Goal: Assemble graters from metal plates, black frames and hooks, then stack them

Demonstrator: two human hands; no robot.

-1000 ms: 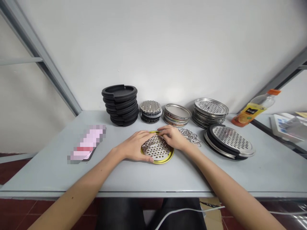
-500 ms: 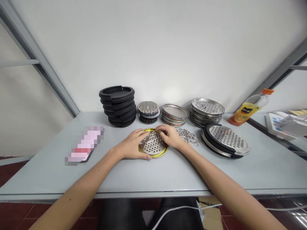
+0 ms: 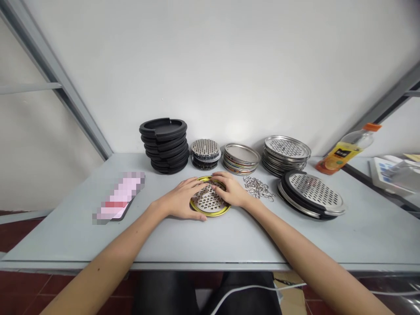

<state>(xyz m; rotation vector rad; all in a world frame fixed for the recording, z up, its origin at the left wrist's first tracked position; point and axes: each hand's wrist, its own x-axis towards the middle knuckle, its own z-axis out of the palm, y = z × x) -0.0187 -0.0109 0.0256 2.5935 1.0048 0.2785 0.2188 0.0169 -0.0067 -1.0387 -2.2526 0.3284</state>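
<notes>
A gold-rimmed metal lid (image 3: 210, 211) lies flat on the grey table (image 3: 197, 240) with a perforated steel disc (image 3: 210, 200) in it. My left hand (image 3: 181, 200) rests on the lid's left side, fingers curled over the disc's edge. From the right, my right hand (image 3: 230, 189) presses its fingertips onto the disc's far part. Both hands touch the disc together. A pile of small metal rings (image 3: 257, 187) lies just right of my right hand.
Along the back stand a stack of black rubber rings (image 3: 166, 144), a small stack of perforated discs (image 3: 205, 152), a stack of lids (image 3: 241, 158) and a stack of steel strainer plates (image 3: 286, 154). An assembled strainer (image 3: 311, 193), a juice bottle (image 3: 348, 148) and a phone (image 3: 120, 201) lie around.
The lid and disc have shifted slightly left and farther back under my hands. My right hand's fingers have moved further over the disc.
</notes>
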